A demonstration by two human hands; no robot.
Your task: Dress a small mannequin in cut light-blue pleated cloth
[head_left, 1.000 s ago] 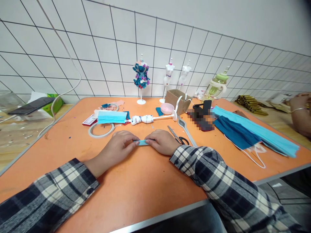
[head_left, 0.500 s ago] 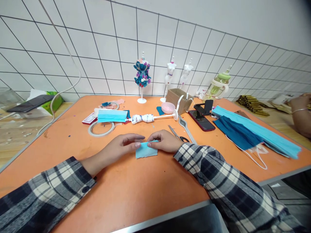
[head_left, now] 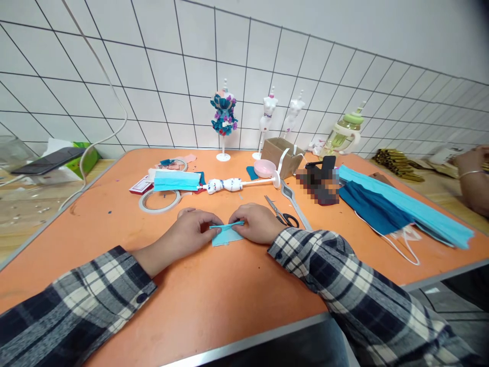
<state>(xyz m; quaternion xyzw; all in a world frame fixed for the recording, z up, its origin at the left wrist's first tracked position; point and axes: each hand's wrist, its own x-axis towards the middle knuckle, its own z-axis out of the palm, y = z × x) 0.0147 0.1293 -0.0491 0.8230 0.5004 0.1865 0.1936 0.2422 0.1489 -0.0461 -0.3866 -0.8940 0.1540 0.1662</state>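
Observation:
A small piece of light blue fabric lies over the orange table, its far edge folded or bunched into a narrow band. My left hand pinches the band's left end between thumb and fingers. At the other end my right hand grips it the same way, its fingers partly hiding the cloth. Just beyond my right hand are scissors with black handles, blades slightly apart. A white mini mannequin with blue marks lies on its side further back.
Rolls of tape and a light blue mask lie back left. Standing mannequins, a pink bowl and a cardboard box line the back. Blue fabric covers the right side. Another person's arm shows far right.
My left hand has closed on the fabric's left end. The far edge, flat before, is now gathered into a narrow band between both hands.

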